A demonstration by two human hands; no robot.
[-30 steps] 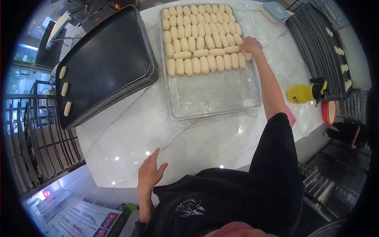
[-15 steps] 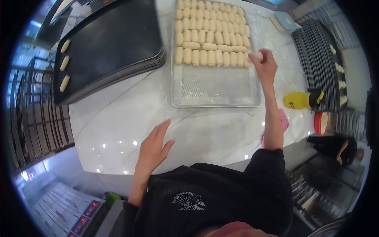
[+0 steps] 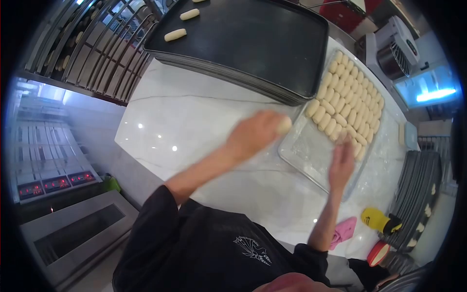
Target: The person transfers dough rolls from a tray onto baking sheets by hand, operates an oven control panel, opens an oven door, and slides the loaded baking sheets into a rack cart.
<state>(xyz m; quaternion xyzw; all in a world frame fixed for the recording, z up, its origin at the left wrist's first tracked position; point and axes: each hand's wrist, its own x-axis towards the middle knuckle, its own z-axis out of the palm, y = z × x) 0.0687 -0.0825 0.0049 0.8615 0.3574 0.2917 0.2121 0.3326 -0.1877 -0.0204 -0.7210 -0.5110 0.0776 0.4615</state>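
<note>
My left hand (image 3: 255,132), smeared by motion, grips a pale dough roll (image 3: 283,126) above the marble table, between the black trays and the clear tray. Over the clear tray (image 3: 307,171) is my right hand (image 3: 342,163), its blurred fingers reaching the nearest row of dough rolls (image 3: 346,100); whether they hold one is hidden. Those rolls lie packed in rows across the tray's far part. On the top black baking tray (image 3: 243,39) of a stack, a few rolls lie along the left end.
At the right are a yellow bottle (image 3: 374,219), a pink cloth (image 3: 344,231), a red round container (image 3: 378,253) and another tray stack (image 3: 413,194). A metal rack (image 3: 104,61) stands at the upper left. The table's front edge runs near my body.
The view has swung left. My left hand has risen from low over the table and now has a roll. My right hand, which held a roll beside the tray, is now over the tray.
</note>
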